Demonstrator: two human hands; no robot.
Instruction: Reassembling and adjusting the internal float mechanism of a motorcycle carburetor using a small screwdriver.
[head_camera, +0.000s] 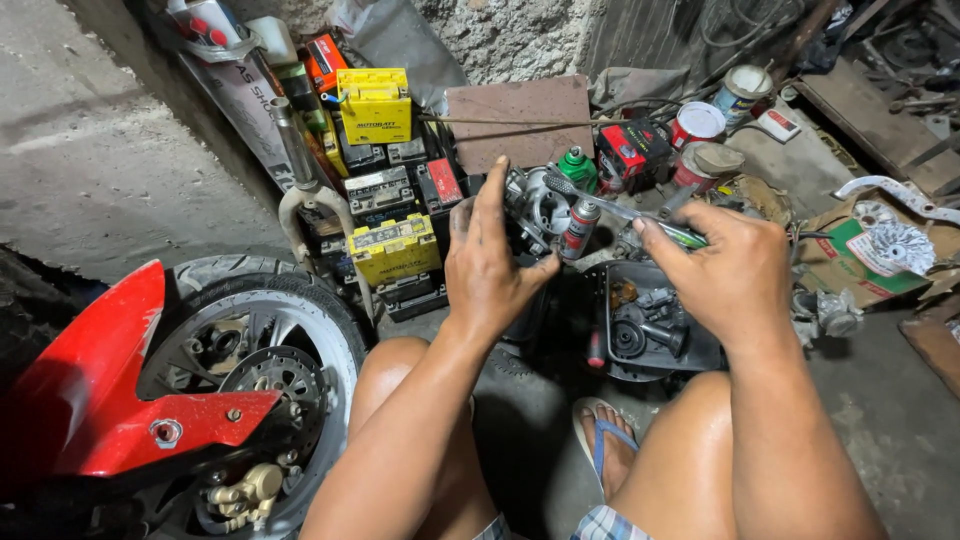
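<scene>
While the person sits low on the grey concrete floor (900, 420) with bare knees raised, both hands work in front of them. The left hand (490, 260) is wrapped around a grey cast-metal engine part with round openings (540, 210), thumb to the right and fingers curled behind it, so that much of the part is hidden. The right hand (725, 270) is closed around the green handle of a long metal-shafted tool (615, 208); its shaft slants up and to the left, and its head lies over the engine part. Just beside the part stands a small red-and-silver spray can (578, 228). Below the right hand lies a black plastic tray of small dark metal parts (650, 325). To the left stands a stack of yellow and black batteries (385, 190), and nearer the camera a motorcycle front wheel under a red fender (130, 400).
</scene>
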